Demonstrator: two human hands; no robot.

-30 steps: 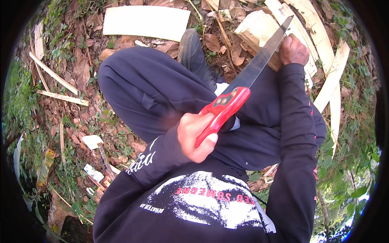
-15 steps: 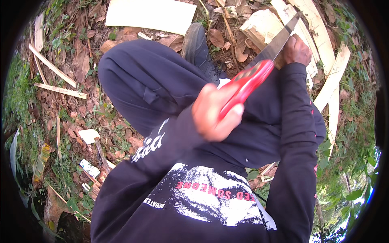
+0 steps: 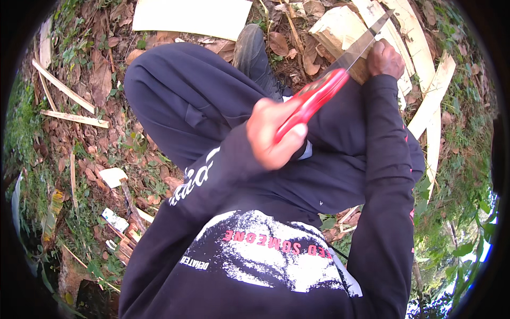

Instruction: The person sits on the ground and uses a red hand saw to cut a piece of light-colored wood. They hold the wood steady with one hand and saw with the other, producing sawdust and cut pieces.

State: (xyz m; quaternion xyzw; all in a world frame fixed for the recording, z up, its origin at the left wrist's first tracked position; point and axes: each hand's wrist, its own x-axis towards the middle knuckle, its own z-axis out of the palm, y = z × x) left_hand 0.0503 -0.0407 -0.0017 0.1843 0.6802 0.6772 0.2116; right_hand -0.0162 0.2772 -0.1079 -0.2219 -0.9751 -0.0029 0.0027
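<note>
My left hand (image 3: 276, 134), slightly blurred, is closed around the red handle of a hand saw (image 3: 366, 41). The blade slants up and to the right across a thick block of pale wood (image 3: 336, 31), its tip past the block's far side. Just right of the blade, my right hand (image 3: 385, 59) is curled into a fist against the block. Its fingertips and whatever lies under them are hidden. My legs are folded, with the right thigh just below the block.
Long pale wood strips (image 3: 434, 103) lie at the right, beside and beyond my right hand. A flat pale board (image 3: 191, 16) rests on the ground at the top. Thin sticks (image 3: 66, 87) and dry leaves are scattered at the left, with wood scraps (image 3: 126, 242) lower down.
The saw handle and my left hand have moved slightly up and to the left. The whole view has shifted a little the same way. My right hand stays at the block.
</note>
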